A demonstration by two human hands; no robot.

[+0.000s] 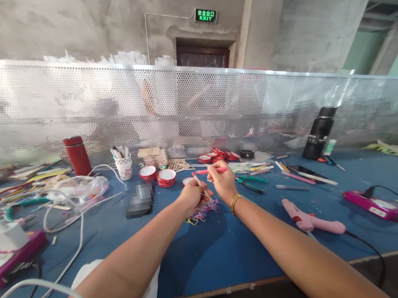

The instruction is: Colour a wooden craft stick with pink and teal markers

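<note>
left hand [192, 196], grip closed round wooden stick [201, 184]; right hand [224, 180], round red pen [219, 170]; patterned cup [124, 168] holding markers [120, 152]

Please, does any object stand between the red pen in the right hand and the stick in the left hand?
Nothing visible does: the red pen in the right hand points toward the upper end of the stick in the left hand.

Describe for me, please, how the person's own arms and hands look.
The left hand and right hand wear no gloves, and no sleeves show on the left forearm or right forearm. A gold-coloured bracelet circles the right wrist; none shows on the left.
</note>
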